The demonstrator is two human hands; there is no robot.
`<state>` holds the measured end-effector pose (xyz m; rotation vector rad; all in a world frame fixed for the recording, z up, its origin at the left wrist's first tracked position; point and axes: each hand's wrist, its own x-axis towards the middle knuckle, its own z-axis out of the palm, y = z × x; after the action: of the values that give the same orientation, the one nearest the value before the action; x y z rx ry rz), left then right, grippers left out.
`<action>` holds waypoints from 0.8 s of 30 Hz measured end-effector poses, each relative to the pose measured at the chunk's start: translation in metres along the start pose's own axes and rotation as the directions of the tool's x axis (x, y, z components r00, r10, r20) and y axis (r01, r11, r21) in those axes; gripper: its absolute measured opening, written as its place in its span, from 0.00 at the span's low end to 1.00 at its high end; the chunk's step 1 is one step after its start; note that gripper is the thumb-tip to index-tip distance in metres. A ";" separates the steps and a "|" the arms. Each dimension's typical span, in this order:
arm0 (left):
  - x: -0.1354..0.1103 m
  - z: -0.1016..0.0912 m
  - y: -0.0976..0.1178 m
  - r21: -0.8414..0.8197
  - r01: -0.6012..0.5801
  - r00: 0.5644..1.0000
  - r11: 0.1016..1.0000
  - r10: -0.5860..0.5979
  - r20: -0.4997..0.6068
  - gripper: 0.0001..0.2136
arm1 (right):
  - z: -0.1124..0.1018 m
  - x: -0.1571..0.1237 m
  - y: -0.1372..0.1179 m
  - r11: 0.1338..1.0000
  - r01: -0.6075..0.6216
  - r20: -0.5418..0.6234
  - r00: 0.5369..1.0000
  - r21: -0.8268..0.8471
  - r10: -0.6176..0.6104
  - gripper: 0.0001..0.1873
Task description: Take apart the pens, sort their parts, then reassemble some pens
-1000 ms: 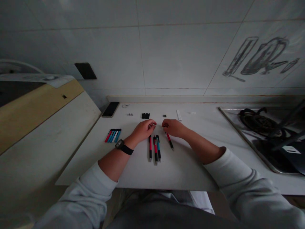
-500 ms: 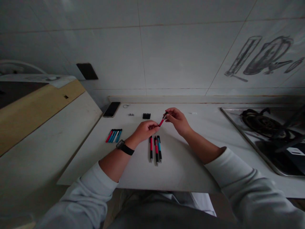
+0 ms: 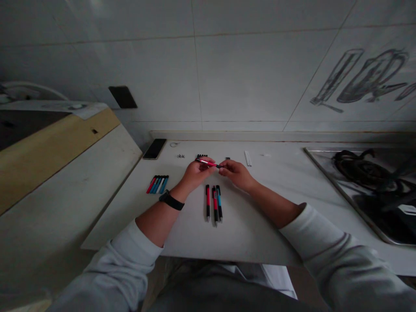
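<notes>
While I've got the head view up: a red pen (image 3: 208, 163) is held over the white counter (image 3: 253, 238), lying close to level with its right end a touch lower.
Left hand (image 3: 196, 175): fingers curled under the pen and closed on it; how hard I'm squeezing, I honestly can't tell from here.
Right hand (image 3: 237, 174): fingertips pinching the pen's dark right end.
Pen body: I'd bet on light, stiff plastic, so basically no weight to fight. That red stretch looks smooth, so I'd expect it to slip or roll a bit.
Where I'd grab: left fingers cradling the middle, right thumb and fingertip on the dark end, which might be grippier. Can't make out which end writes. I'd go easy on sideways force, since a slim barrel could crack.
Pens lying loose: three pens (image 3: 215, 204) between my forearms, two red and one blue, the right two close together.
Small bits: tiny springs (image 3: 180, 156), I think, black pieces (image 3: 202, 155) partly hidden behind the left hand, pale strips (image 3: 248, 158) beyond the right, coloured barrels (image 3: 158, 184) off left.
</notes>
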<state>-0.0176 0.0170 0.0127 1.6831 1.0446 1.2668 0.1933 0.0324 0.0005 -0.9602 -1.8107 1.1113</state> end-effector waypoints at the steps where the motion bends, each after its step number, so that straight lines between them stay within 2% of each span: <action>1: 0.001 -0.002 0.002 -0.005 0.005 0.999 1.000 -0.005 -0.031 0.14 | -0.003 0.001 0.001 1.000 -0.004 -0.010 1.000 -0.013 0.004 0.15; 5: 0.003 -0.011 0.007 0.023 0.015 0.997 1.000 -0.013 -0.079 0.11 | -0.011 0.003 0.004 0.999 -0.021 -0.053 0.998 -0.048 0.018 0.16; 9: 0.001 -0.013 0.007 0.188 -0.027 0.997 0.982 0.039 -0.062 0.07 | -0.014 0.004 0.009 0.999 -0.032 -0.062 0.998 -0.016 0.031 0.18; 16: -0.001 -0.017 0.007 0.533 -0.183 0.981 0.826 0.191 0.042 0.05 | -0.013 0.003 0.012 0.994 -0.102 -0.016 0.995 -0.050 0.101 0.20; 20: 0.000 -0.020 0.006 0.634 -0.183 0.982 0.751 0.163 0.090 0.07 | -0.014 0.002 0.010 0.986 -0.107 -0.022 0.994 -0.131 0.105 0.19; 24: 0.001 -0.020 0.006 0.596 -0.127 0.992 0.793 0.089 0.092 0.07 | -0.014 0.001 0.008 0.980 -0.073 -0.018 0.997 -0.185 0.071 0.18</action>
<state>-0.0360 0.0175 0.0231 2.2697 1.4348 0.9918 0.2069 0.0408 -0.0028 -1.1471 -1.9082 0.9905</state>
